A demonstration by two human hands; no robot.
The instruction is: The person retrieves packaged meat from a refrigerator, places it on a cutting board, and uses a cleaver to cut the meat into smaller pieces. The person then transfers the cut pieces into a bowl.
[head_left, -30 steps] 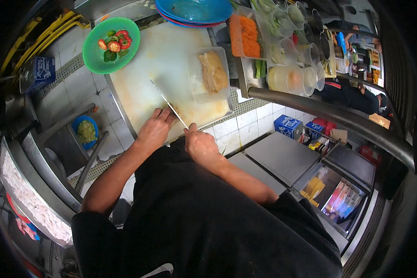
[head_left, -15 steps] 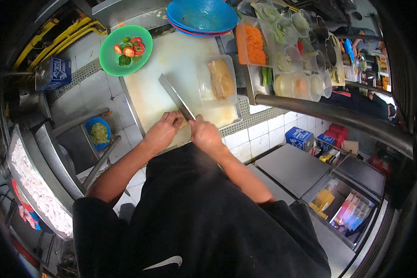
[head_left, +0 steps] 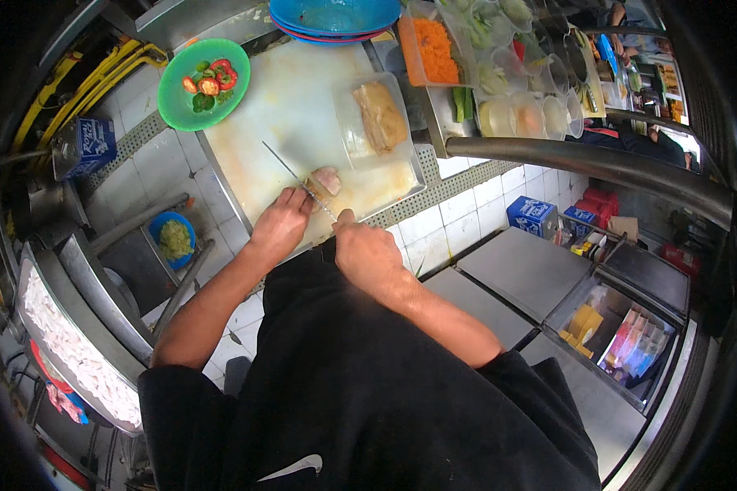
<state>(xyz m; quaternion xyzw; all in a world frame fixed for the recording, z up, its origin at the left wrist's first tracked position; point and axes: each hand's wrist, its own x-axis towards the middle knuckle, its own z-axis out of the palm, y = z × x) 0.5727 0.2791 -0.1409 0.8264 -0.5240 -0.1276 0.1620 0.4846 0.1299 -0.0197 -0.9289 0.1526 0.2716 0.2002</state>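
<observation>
Fingers of my left hand [head_left: 280, 224] curl down onto a pale piece of meat [head_left: 326, 181] near the front edge of the white cutting board [head_left: 254, 155], pinning it in place. Fingers of my right hand [head_left: 367, 250] are wrapped tight round the handle of a knife [head_left: 291, 172]; its blade lies across the board beside the meat. Just behind sits a clear tray [head_left: 348, 123] holding more meat. At the board's far left corner rests a green plate [head_left: 176, 98] of cut vegetables.
</observation>
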